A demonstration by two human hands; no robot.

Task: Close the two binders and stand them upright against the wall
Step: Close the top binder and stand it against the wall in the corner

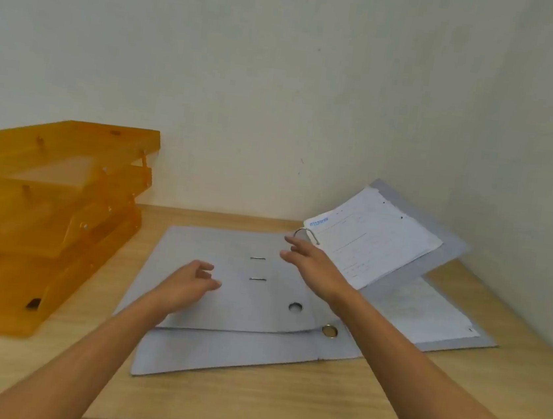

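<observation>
two grey binders (250,309) lie open and overlapping on the wooden desk (280,406) near the wall (282,89). left hand (187,285) hovers loosely curled, right hand (313,265) spread, both empty. orange trays (43,217) stand left.

You see a pale, off-white wall (249,68) that fills the upper half of the frame. At the right it meets a second wall (533,152) in a corner. The lower half shows a light wooden desk (263,407) with a visible grain. On the left of the frame an orange, half-transparent stack of letter trays (43,217) stands on the desk. The light is soft and even.
</observation>
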